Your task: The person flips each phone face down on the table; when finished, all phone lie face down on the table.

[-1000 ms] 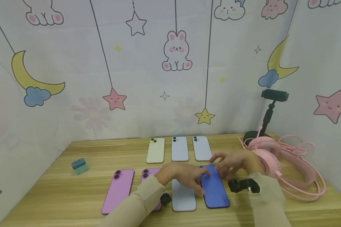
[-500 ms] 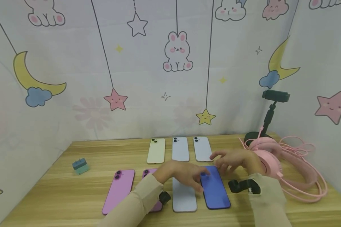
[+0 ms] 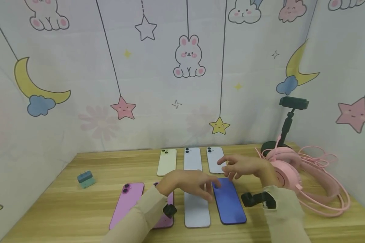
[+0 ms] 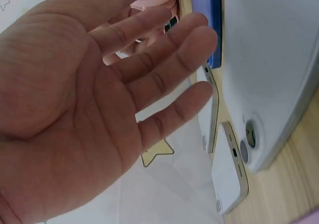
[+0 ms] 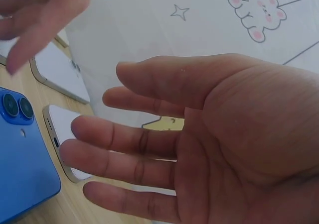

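My left hand (image 3: 187,182) hovers over the upper part of a pale phone (image 3: 197,214) in the front row, its fingers loosely spread and holding nothing. Just beyond its fingertips lies a blue phone (image 3: 229,202), back side up. My right hand (image 3: 244,166) is raised above the table near the blue phone's far end and overlaps the lower corner of a white phone (image 3: 214,157) behind. Its palm is bare in the right wrist view, where the blue phone (image 5: 22,159) shows two camera lenses. From the left wrist, the pale phone (image 4: 269,59) appears close beside my fingers.
Two purple phones (image 3: 126,206) lie at front left, one partly under my left sleeve. A cream phone (image 3: 167,162) and another pale phone (image 3: 193,158) complete the back row. Pink headphones (image 3: 287,172), a black stand (image 3: 287,125) and a small blue-green plug-like block (image 3: 86,179) sit farther out.
Both hands have shifted slightly left. The left fingers have drawn back from the blue phone, and my right hand has risen toward the back-row white phone. The phones stay in place.
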Motion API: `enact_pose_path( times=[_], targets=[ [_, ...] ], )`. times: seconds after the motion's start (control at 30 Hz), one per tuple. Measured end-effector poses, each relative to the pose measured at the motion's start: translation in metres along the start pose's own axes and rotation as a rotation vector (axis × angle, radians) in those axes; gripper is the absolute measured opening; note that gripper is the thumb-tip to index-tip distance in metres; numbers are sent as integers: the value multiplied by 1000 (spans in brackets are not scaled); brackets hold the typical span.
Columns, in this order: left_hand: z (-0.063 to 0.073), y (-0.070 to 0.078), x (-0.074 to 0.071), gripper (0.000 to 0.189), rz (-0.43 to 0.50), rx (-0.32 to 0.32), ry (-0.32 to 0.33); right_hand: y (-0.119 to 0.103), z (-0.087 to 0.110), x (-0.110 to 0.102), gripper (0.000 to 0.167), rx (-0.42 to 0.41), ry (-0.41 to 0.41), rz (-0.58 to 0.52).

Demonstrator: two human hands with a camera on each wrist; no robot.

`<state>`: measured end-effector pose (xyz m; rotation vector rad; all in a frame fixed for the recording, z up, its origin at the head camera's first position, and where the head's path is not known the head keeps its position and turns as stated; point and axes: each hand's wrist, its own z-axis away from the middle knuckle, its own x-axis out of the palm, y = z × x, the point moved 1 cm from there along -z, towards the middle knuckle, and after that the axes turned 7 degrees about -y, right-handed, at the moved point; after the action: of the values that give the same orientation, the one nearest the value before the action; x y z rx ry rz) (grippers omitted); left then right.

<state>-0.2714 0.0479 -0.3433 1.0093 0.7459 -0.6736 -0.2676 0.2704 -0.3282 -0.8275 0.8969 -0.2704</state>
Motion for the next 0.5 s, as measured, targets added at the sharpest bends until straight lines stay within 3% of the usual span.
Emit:
enact_pose_path(
  times=[0.17, 0.5],
  targets=[
    [11, -7, -1, 28, 7, 14, 70, -5, -5, 1, 41, -60, 39, 21],
    [37, -25, 1, 7, 1, -65, 239, -15, -15, 5, 26, -204, 149, 52]
  ],
)
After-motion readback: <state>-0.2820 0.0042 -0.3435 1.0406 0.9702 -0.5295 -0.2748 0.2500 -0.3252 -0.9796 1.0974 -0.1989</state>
